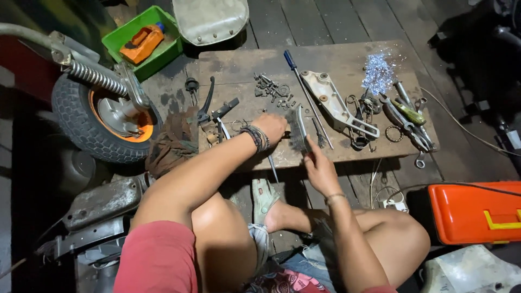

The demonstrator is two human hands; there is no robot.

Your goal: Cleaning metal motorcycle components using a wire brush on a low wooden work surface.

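Floor: dark wooden planks; a low wooden board (pixel 347 65) lies on them as work surface
Left hand (pixel 271 126): closed around one end of a curved metal part (pixel 298 127); dark beaded bracelets on the wrist
Right hand (pixel 320 169): fingers closed on the lower end of the same part; the hands are near each other
Metal part: just above the board's front edge, between both hands
Around: blue-handled screwdriver (pixel 302 81), heap of bolts (pixel 274 89), grey bracket (pixel 335 103), wrenches (pixel 410 122); small wheel (pixel 100 116) at the left; orange toolbox (pixel 477 212) at the right
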